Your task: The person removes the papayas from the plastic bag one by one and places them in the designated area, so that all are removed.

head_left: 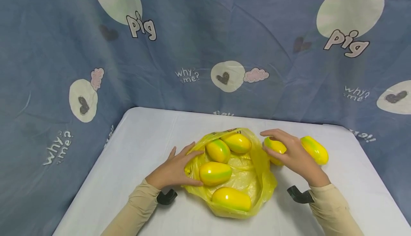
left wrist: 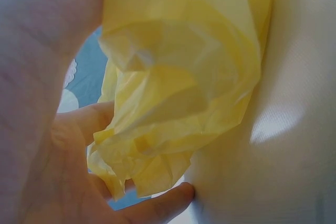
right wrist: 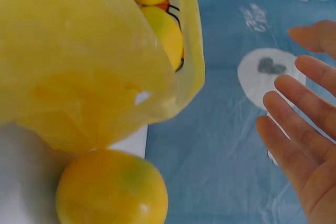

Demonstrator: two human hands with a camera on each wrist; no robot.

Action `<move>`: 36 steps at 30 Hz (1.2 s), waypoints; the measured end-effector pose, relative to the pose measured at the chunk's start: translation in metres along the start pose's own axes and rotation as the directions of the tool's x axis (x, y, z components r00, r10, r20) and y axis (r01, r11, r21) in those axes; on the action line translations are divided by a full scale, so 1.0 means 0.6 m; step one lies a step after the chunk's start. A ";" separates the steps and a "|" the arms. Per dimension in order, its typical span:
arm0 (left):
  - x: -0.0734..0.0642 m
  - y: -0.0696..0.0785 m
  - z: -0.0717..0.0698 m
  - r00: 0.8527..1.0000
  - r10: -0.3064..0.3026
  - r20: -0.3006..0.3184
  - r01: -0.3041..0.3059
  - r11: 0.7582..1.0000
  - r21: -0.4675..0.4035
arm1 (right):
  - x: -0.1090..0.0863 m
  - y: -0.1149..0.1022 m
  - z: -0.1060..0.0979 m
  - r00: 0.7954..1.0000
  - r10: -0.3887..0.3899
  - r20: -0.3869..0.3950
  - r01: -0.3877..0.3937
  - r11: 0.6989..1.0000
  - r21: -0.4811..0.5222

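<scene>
A yellow plastic bag [head_left: 265, 184] lies wide-mouthed on the table, with several glossy yellow mangoes [head_left: 215, 174] streaked green inside it. At its left rim is my left hand [head_left: 174, 168], thumb and fingers spread apart and touching the plastic; in the left wrist view the crumpled bag [left wrist: 178, 87] hangs between thumb and fingers. My right hand [head_left: 294, 154] hovers beside the bag's right side, its fingers extended and holding nothing. Partly covered by that hand, one loose mango [head_left: 273, 146] sits against the bag. Another mango [head_left: 315, 151] lies farther right, beyond the wrist.
White covering spreads over the table [head_left: 154, 132]. Behind it hangs a blue printed cloth [head_left: 179, 43]. Dark curved wrist mounts [head_left: 167, 196] stick out beneath both sleeves.
</scene>
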State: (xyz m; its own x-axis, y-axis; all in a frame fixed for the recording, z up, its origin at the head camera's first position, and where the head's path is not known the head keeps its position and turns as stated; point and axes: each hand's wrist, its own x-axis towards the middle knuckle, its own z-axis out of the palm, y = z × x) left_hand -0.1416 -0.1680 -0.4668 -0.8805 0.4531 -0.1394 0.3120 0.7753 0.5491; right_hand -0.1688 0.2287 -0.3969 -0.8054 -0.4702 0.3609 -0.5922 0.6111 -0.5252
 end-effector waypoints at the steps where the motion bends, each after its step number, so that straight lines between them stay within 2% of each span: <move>1: 0.000 0.000 -0.001 1.000 0.001 -0.001 -0.001 1.000 -0.002 | 0.004 -0.003 0.001 1.000 -0.001 0.023 0.001 1.000 -0.005; 10: 0.000 0.001 0.001 1.000 0.009 -0.004 -0.009 1.000 -0.003 | 0.041 -0.019 0.023 0.978 -0.026 0.209 0.025 1.000 0.007; 16: 0.000 -0.001 0.002 1.000 0.010 -0.004 -0.010 1.000 -0.006 | 0.067 -0.022 0.045 0.950 -0.042 0.308 0.065 0.996 -0.064; 20: 0.001 -0.003 0.002 1.000 0.010 -0.007 -0.009 1.000 0.007 | 0.085 -0.023 0.054 0.928 -0.004 0.372 0.042 0.995 -0.094; 23: 0.001 -0.004 0.002 1.000 0.010 -0.008 -0.010 1.000 0.008 | 0.097 -0.024 0.058 0.916 0.005 0.402 0.043 0.993 -0.109; 29: 0.002 -0.005 0.002 1.000 0.017 -0.011 -0.017 1.000 0.005 | 0.114 -0.022 0.067 0.903 -0.031 0.429 0.091 0.988 -0.121; 36: 0.002 -0.005 0.003 1.000 0.016 -0.015 -0.016 1.000 -0.004 | 0.132 -0.028 0.078 0.879 -0.025 0.476 0.091 0.989 -0.116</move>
State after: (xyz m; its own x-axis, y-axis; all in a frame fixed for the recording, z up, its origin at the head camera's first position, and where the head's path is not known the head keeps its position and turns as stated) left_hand -0.1427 -0.1691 -0.4700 -0.8807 0.4587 -0.1180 0.3245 0.7660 0.5549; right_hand -0.2215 0.1513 -0.3953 -0.6805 -0.7318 -0.0359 -0.6623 0.6353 -0.3972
